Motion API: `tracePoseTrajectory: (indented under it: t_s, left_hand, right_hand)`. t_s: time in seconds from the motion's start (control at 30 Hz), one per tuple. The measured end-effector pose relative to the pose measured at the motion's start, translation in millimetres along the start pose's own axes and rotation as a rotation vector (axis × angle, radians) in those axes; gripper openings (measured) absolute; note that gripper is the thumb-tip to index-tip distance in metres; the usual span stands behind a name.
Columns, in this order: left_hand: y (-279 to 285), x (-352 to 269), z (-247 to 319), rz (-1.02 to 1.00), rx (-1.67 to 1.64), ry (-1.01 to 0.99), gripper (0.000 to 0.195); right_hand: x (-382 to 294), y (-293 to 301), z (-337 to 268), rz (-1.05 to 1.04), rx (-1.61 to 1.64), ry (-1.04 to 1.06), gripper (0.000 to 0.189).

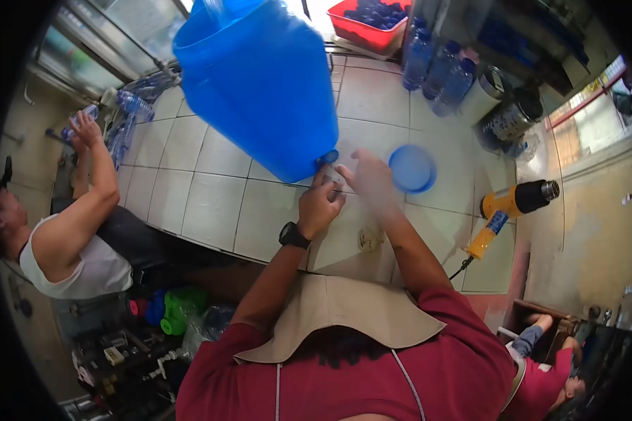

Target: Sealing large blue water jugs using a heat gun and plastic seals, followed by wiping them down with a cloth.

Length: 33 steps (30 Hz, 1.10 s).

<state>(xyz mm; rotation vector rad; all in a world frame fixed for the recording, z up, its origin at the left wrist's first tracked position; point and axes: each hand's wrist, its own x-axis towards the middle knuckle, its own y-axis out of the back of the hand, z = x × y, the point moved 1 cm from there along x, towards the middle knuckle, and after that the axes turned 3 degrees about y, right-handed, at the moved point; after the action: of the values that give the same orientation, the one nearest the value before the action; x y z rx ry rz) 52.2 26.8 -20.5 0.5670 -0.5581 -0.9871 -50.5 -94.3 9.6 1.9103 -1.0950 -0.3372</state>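
A large blue plastic water container (258,89) leans over the tiled counter, with a small blue capped outlet (328,156) at its lower corner. My left hand (320,205), with a black watch on the wrist, has a fingertip at the underside of that outlet. Something small and pale shows by its thumb and fingers, too unclear to name. Blurred by motion, my right hand (371,179) hovers just right of the outlet, fingers spread and nothing visible in them. To its right lies a round blue-rimmed lid or shallow dish (412,169).
A yellow heat gun (505,202) with a cord rests at the counter's right. Clear bottles (442,73) and metal cans (511,113) stand behind. A red basket (368,31) holds dark caps. At left, a person (79,237) handles a bottle; another person (545,379) is at lower right.
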Motion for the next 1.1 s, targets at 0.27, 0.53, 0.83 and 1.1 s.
tracePoseTrajectory:
  t_s: [0.27,0.53,0.83,1.1]
  left_hand:
    - [1,7,14,0.039,0.004,0.023,0.021]
    - [0,6,2,0.059,-0.025,-0.076,0.020]
    - [-2,4,-1,0.044,-0.056,-0.004,0.021]
    - [-2,2,-5,0.004,-0.018,0.056,0.029]
  right_hand:
    - [22,-11,-19,-0.033,0.004,0.076,0.045]
    - [39,18,-29,-0.402,-0.195,0.048,0.060]
    - [147,327,107,0.732,-0.395,-0.110,0.028]
    - [254,401,251,0.479,-0.658,-0.459,0.054]
